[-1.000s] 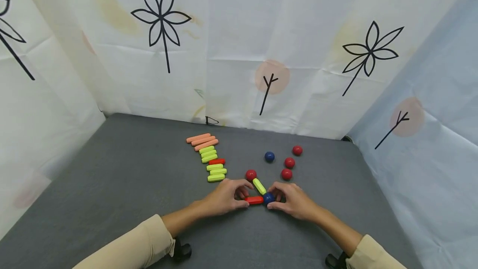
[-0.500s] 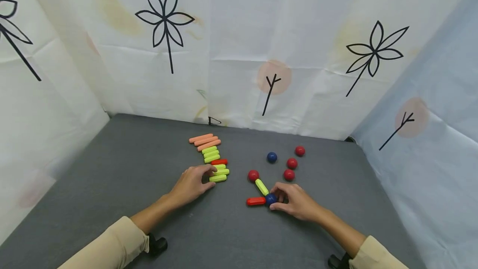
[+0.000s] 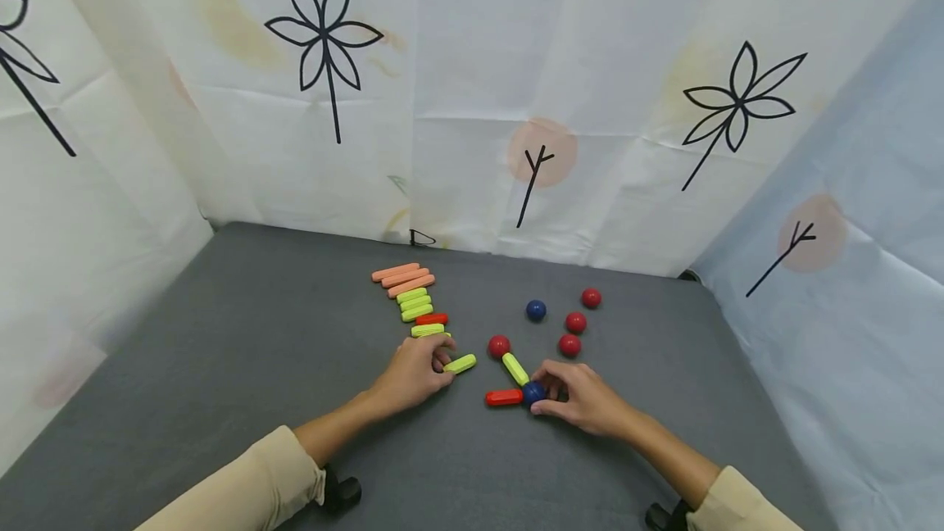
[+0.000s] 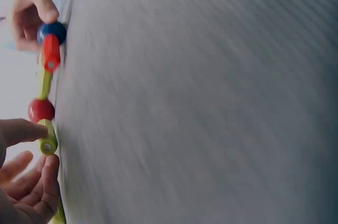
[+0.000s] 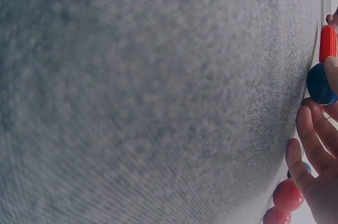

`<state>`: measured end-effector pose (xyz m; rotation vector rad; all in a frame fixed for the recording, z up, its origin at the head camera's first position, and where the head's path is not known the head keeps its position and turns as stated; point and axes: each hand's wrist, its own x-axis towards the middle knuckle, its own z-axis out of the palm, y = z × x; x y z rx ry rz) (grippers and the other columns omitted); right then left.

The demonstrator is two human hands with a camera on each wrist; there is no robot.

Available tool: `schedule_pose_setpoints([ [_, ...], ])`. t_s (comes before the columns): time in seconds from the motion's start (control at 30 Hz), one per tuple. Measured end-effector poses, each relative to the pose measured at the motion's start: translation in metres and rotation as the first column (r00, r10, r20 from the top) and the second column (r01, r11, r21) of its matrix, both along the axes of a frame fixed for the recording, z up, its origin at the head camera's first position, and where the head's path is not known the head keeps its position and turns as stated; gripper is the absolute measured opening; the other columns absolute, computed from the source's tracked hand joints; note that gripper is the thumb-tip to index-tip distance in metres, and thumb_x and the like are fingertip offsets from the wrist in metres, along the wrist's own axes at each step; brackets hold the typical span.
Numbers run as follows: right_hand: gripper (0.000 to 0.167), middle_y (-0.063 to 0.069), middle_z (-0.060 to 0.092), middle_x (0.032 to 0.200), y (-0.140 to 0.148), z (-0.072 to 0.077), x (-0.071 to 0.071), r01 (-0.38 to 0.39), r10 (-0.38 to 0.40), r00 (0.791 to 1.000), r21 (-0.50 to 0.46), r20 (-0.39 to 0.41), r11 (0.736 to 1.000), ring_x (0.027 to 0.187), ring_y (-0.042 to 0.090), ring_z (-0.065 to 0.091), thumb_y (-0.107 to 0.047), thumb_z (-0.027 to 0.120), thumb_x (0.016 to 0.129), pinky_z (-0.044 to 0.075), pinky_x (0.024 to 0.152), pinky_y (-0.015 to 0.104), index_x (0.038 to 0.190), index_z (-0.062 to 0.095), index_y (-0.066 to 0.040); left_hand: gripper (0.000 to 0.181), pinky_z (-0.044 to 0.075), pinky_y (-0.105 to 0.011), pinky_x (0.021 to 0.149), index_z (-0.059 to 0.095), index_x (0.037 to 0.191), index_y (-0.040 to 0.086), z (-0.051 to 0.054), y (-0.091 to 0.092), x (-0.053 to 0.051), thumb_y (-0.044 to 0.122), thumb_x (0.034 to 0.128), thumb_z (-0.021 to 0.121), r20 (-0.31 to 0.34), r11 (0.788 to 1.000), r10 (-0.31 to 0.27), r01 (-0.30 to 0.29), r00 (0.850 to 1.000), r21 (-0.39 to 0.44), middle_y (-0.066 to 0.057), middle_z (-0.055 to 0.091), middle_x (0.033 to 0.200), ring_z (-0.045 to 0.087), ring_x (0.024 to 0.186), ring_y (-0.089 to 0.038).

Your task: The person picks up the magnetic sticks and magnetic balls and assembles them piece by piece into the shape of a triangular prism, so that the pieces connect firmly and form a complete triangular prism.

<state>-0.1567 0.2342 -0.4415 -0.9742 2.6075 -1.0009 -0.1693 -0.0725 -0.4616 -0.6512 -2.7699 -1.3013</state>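
In the head view my left hand [image 3: 415, 373] pinches one end of a yellow-green rod [image 3: 460, 364], beside the row of rods. My right hand [image 3: 585, 397] holds a blue ball [image 3: 533, 393] between thumb and fingers. A red rod [image 3: 504, 397] extends left from that ball, touching it. Another yellow-green rod [image 3: 515, 369] runs from the blue ball up to a red ball [image 3: 498, 346]. The left wrist view shows the pinched rod's round, pale-centred end [image 4: 47, 147] between thumb and finger. In the right wrist view the blue ball [image 5: 320, 84] is partly covered by the thumb.
Up and left lies a row of rods: orange rods [image 3: 404, 277] at the far end, then yellow-green rods [image 3: 415, 305], a red rod [image 3: 431, 319] and more yellow-green ones. Loose red balls [image 3: 576, 322] and a blue ball [image 3: 536, 310] sit farther back. A printed cloth [image 3: 472, 179] walls the grey table [image 3: 295, 310].
My left hand left the red rod, reached the row of rods, and now moves back right with a yellow-green rod. The right hand stays at the blue ball.
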Motion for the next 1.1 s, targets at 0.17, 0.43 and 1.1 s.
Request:
schedule_pose_setpoints([
  [0.17,0.029,-0.007,0.062,0.086,0.000,0.001,0.001,0.012,-0.012,1.000,0.009,0.012,1.000,0.074,0.004,0.055,-0.030,0.078,0.087,0.049,0.064,0.023,0.107,0.067,-0.012,0.032,0.054,-0.028,0.067,0.068,0.107,0.002,0.001,0.019,-0.003,0.006,0.0791,0.082,0.153,0.989,0.027,-0.048,0.988,0.140,0.002,0.069,0.080,0.063,0.071,-0.008],
  [0.43,0.028,-0.006,0.061,0.084,-0.003,0.001,0.001,0.032,-0.033,0.999,0.025,0.025,0.999,0.073,0.005,0.055,-0.031,0.079,0.087,0.048,0.062,0.022,0.104,0.065,-0.014,0.033,0.056,-0.030,0.069,0.066,0.108,0.001,0.001,0.035,-0.007,0.008,0.0800,0.083,0.231,0.973,0.031,-0.083,0.972,0.217,-0.001,0.070,0.082,0.067,0.073,-0.012],
  [1.1,0.030,-0.007,0.061,0.086,-0.002,0.000,0.001,0.047,-0.047,0.999,0.035,0.013,0.998,0.074,0.009,0.057,-0.032,0.079,0.086,0.048,0.064,0.023,0.104,0.064,-0.013,0.033,0.058,-0.033,0.080,0.063,0.117,-0.003,0.008,0.022,-0.016,0.002,0.0868,0.075,0.202,0.959,-0.148,0.090,0.968,0.270,-0.012,0.071,0.101,0.070,0.091,-0.021],
])
